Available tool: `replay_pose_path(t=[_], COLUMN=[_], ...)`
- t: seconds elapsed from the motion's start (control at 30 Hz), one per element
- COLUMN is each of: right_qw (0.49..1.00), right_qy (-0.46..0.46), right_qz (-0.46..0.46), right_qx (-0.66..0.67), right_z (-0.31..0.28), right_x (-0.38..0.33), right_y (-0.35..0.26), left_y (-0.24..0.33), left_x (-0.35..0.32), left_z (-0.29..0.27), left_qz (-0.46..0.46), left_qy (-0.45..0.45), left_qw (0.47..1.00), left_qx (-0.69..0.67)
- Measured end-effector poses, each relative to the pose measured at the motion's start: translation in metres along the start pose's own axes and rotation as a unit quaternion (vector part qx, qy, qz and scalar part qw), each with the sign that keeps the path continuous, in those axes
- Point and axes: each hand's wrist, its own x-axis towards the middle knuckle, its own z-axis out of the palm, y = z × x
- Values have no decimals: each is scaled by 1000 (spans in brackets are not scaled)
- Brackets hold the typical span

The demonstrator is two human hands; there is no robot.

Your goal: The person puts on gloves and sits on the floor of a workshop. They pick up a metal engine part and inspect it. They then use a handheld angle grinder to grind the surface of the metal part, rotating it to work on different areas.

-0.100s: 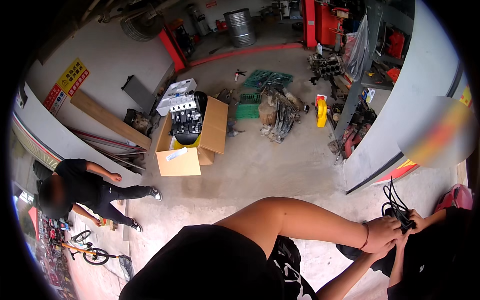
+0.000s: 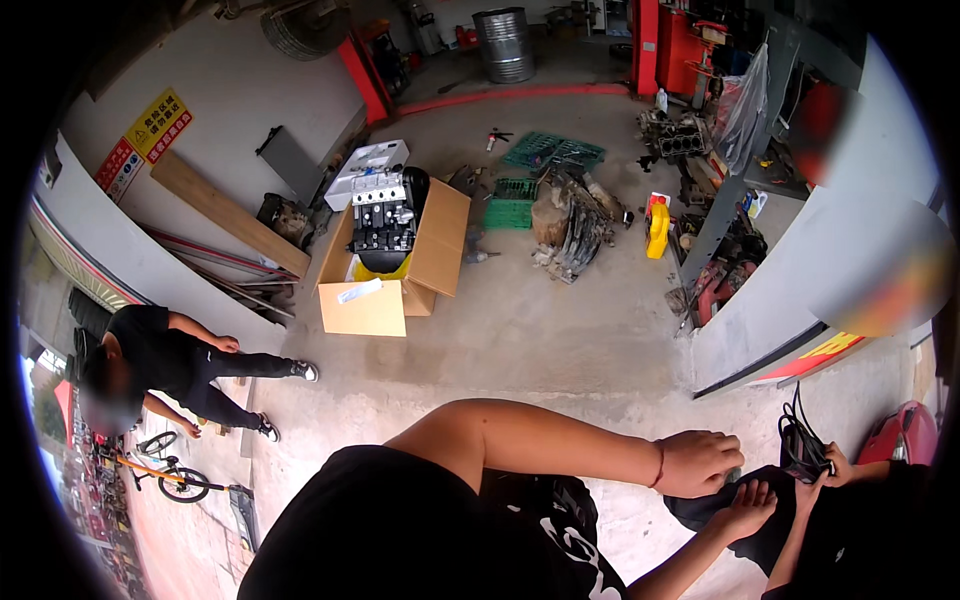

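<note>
My left hand (image 2: pixel 700 463), with a thin band at its wrist, reaches across to the right with its fingers curled. Just below it is my right hand (image 2: pixel 748 508), its fingers bent inward. A small greyish patch shows between the two hands, too small to name, and what the fingers hold, if anything, is hidden. Close by on the right, a co-worker's hands (image 2: pixel 822 474) grip a looped bundle of black cable (image 2: pixel 800 445). My hands are apart from that bundle.
An engine (image 2: pixel 386 215) stands in an open cardboard box (image 2: pixel 440 240). Green tool cases (image 2: pixel 510 212), greasy metal parts (image 2: pixel 580 230) and a yellow container (image 2: pixel 657 230) lie on the floor. Another person (image 2: pixel 165 355) is at left, near a bicycle (image 2: pixel 180 485). A red object (image 2: pixel 900 432) sits far right.
Both my hands have drawn left, away from the black cable bundle, which now stays in the co-worker's hands. The whole view has shifted slightly.
</note>
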Motion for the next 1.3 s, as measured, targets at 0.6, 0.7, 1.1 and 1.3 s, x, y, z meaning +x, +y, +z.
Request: replay_pose_path(t=[0.6, 0.7, 1.1, 1.3], right_qw=[432, 480, 571, 586], right_qy=[-727, -683, -588, -608], right_qz=[-532, -551, -562, -522], right_qx=[40, -10, -114, -114], right_z=[394, 419, 505, 560], right_x=[-298, -299, -241, -193], right_y=[-120, -108, -129, -130], left_y=[-88, -111, -276, -332], left_x=[-518, -453, -391, -349], left_z=[2, -54, -160, -204], left_qz=[-792, -687, -680, -694], left_qy=[324, 196, 65, 85], left_qw=[367, 587, 705, 688], left_qx=[-366, -381, -193, -196])
